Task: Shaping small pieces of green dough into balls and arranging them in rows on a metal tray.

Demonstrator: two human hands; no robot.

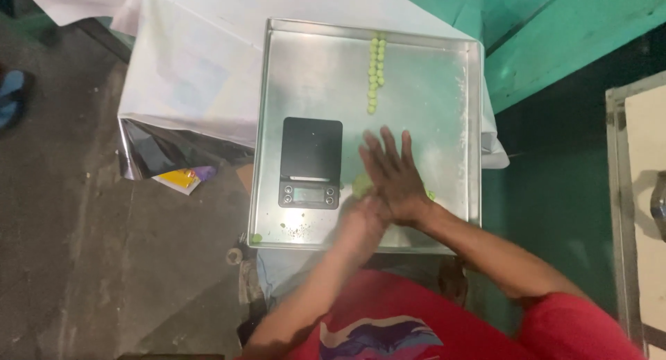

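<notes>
My right hand (390,173) lies flat, fingers spread, over a lump of pale green dough (361,186) on a large metal tray (423,89). My left hand (364,218) sits under and beside it, near the tray's front edge, blurred and partly covered by the right hand. Whether the left hand holds dough I cannot tell. Two short rows of small green dough balls (375,69) run down from the tray's far rim. A black digital scale (311,162) rests on the tray just left of my hands.
A stray green dough ball (257,238) lies at the tray's front left corner. The tray sits on a white-covered table (194,62). A dark floor with a yellow packet (179,180) is at left, a green wall (569,34) at right, another metal surface (642,193) far right.
</notes>
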